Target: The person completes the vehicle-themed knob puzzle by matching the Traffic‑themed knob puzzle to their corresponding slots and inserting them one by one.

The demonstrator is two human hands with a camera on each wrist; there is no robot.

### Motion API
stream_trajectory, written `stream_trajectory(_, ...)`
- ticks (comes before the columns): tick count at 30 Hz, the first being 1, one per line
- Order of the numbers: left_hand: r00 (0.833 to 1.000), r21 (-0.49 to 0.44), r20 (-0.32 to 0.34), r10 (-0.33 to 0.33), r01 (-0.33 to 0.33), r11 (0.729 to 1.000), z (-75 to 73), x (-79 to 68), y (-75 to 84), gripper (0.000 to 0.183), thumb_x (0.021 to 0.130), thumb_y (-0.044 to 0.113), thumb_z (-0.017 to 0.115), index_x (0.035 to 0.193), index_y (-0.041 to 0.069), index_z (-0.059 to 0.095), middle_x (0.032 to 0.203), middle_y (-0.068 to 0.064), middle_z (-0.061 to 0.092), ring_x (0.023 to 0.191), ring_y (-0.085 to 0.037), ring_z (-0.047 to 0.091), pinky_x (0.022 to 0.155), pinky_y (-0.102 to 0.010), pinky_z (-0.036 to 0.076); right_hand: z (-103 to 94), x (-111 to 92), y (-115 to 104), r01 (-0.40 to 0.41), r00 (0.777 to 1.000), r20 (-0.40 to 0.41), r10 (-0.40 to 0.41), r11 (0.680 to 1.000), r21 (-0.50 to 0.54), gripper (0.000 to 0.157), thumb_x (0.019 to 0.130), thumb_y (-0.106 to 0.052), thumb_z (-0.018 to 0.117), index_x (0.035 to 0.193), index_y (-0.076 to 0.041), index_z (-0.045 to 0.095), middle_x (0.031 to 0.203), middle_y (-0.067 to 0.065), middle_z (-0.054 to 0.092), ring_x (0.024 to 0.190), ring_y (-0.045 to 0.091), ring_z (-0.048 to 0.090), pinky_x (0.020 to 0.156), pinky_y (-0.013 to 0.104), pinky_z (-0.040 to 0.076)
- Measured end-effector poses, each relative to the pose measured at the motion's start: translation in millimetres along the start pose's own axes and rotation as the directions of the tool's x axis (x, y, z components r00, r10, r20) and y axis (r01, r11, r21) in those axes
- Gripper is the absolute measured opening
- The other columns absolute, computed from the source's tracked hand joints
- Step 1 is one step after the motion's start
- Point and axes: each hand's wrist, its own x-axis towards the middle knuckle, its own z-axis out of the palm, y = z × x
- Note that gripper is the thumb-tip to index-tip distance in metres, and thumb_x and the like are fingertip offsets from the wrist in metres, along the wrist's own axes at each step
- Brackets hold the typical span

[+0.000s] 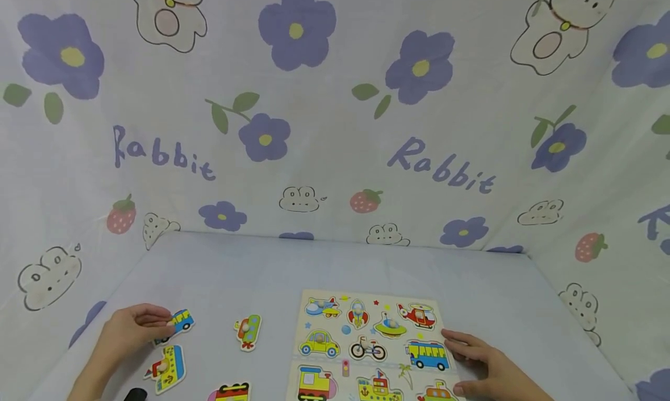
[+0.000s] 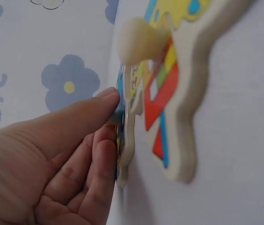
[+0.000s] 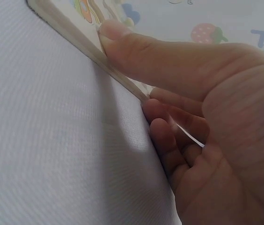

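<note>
Cloth walls rise on 3 sides, printed with purple flowers, strawberries and the word "Rabbit". They enclose a table with a smooth, pale covering. On the table, right of centre, lies a flat wooden puzzle board showing 10 vehicle pictures, its near edge cut off in the head view.

The person's right hand rests at the board's right edge, thumb on top and fingers spread apart. The left hand pinches the bus piece between thumb and fingers, over the table's left side; whether the piece touches the table cannot be told.

The ship piece lies just nearer the person. The train piece is partly cut off, and the smaller submarine piece lies between the left hand and the board.
</note>
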Motion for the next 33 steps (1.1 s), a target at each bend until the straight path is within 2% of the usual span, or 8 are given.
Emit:
stream_trajectory(5, 1.0, 0.044, 0.004, -0.026, 0.026, 0.999, 0.2, 4.1, -0.8, 0.05, 0.07, 0.04, 0.089, 0.099, 0.003, 0.073, 0.087, -0.005, 0.073, 0.081, -0.018, 0.069, 0.07, -0.032, 0.052, 0.2, -1.4, 2.8, 0.0, 1.0, 0.008, -0.001, 1.0, 0.029, 0.082, 0.067, -0.041, 0.089, 0.14, -0.022, 0.057, 0.155, -0.004, 0.032, 0.141, 0.041, 0.025, 0.098, 0.039, 0.046)
stream_trajectory(11, 0.999, 0.067, -0.001, -0.033, 0.033, 0.997, -0.1, 3.5, -0.8, 0.048, 0.069, 0.043, 0.089, 0.096, 0.006, 0.074, 0.086, -0.004, 0.073, 0.081, -0.017, 0.065, 0.067, -0.032, 0.049, 0.5, -2.7, 2.4, 0.01, 1.0, 0.019, -0.011, 0.998, 0.058, 0.082, 0.067, -0.038, 0.089, 0.14, -0.021, 0.057, 0.155, -0.003, 0.031, 0.141, 0.04, 0.025, 0.096, 0.032, 0.047)
stream_trajectory(20, 1.0, 0.06, -0.003, -0.015, 0.015, 0.998, 0.9, 6.9, 2.6, 0.042, 0.073, 0.039, 0.087, 0.095, 0.006, 0.074, 0.086, -0.003, 0.073, 0.08, -0.017, 0.064, 0.066, -0.031, 0.049, -1.6, -2.7, 2.5, 0.025, 1.0, 0.009, -0.026, 0.999, 0.038, 0.079, 0.07, -0.038, 0.088, 0.14, -0.018, 0.057, 0.155, -0.001, 0.032, 0.141, 0.041, 0.026, 0.098, 0.036, 0.045)
stream_trajectory(25, 1.0, 0.061, -0.002, -0.005, 0.005, 0.998, 1.8, 8.0, 2.5, 0.046, 0.071, 0.04, 0.088, 0.096, 0.005, 0.073, 0.085, -0.003, 0.073, 0.079, -0.016, 0.066, 0.065, -0.03, 0.05, 0.5, -2.1, 2.3, -0.001, 1.0, 0.006, 0.0, 0.998, 0.058, 0.081, 0.068, -0.038, 0.089, 0.14, -0.02, 0.057, 0.155, -0.001, 0.031, 0.14, 0.042, 0.026, 0.098, 0.04, 0.045)
stream_trajectory(33, 1.0, 0.132, -0.027, -0.011, 0.014, 0.991, 0.7, 6.2, 3.5, 0.049, 0.07, 0.047, 0.087, 0.094, 0.007, 0.073, 0.085, -0.002, 0.073, 0.081, -0.017, 0.066, 0.071, -0.038, 0.048, 0.4, -0.9, -0.6, 0.008, 1.0, -0.015, -0.008, 1.0, 0.003, 0.083, 0.066, -0.043, 0.089, 0.139, -0.022, 0.058, 0.154, -0.005, 0.034, 0.14, 0.041, 0.028, 0.097, 0.044, 0.046)
